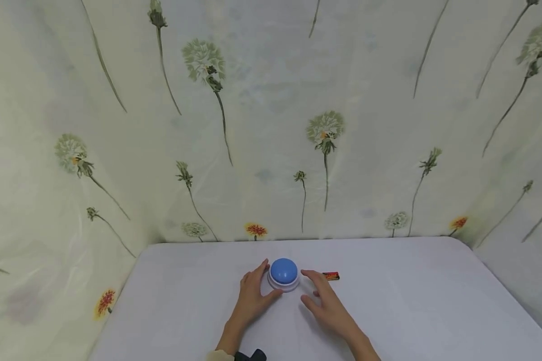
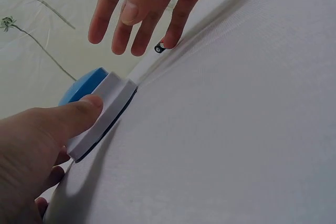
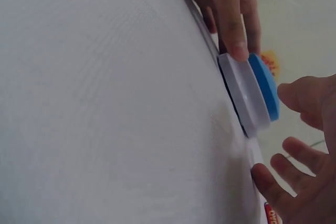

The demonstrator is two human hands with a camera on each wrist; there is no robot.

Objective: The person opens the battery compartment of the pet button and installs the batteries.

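Behind left hand [image 2: 34,148], part-hidden button [image 2: 113,107]

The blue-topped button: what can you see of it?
The blue-topped button is round, with a blue dome on a stepped white base, dark along the bottom edge; it looks plastic. It is dome up, on or just above the table. The left hand holds its base; the right hand is beside it, apparently apart.

Battery [image 1: 332,276] — one end hidden by the right hand [image 1: 328,306], lettering too small, left sleeve [image 1: 220,356] cut off below
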